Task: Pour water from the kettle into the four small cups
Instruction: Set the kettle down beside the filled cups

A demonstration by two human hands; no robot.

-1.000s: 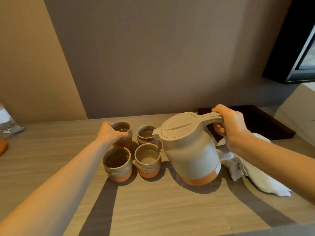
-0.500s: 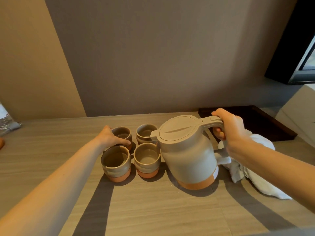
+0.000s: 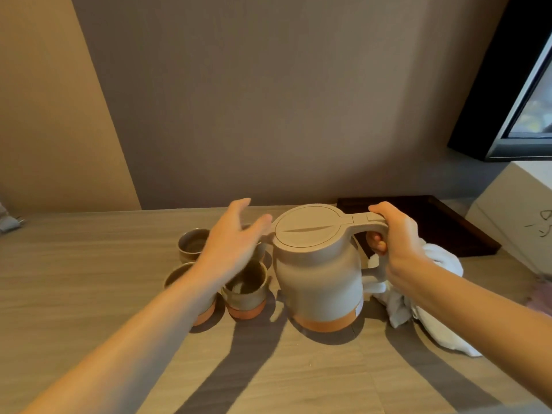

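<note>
The beige kettle (image 3: 318, 273) with a terracotta base stands upright on the wooden table (image 3: 89, 279), lid closed. My right hand (image 3: 394, 240) is wrapped around its handle. Left of it sit small grey-and-terracotta cups: a far-left cup (image 3: 191, 245), a near-right cup (image 3: 248, 289) and a near-left cup (image 3: 203, 309) partly under my forearm. The far-right cup is hidden behind my left hand (image 3: 236, 243), which hovers open above the cups, fingers spread, close to the kettle's spout.
A crumpled white cloth (image 3: 433, 297) lies right of the kettle under my right wrist. A dark wooden tray (image 3: 448, 225) sits at the back right, next to a white box (image 3: 519, 213). A wall runs along the table's far edge.
My left hand has let go of the far-left cup, lifted and moved right toward the kettle's spout. The kettle stays on the table in my right hand.
</note>
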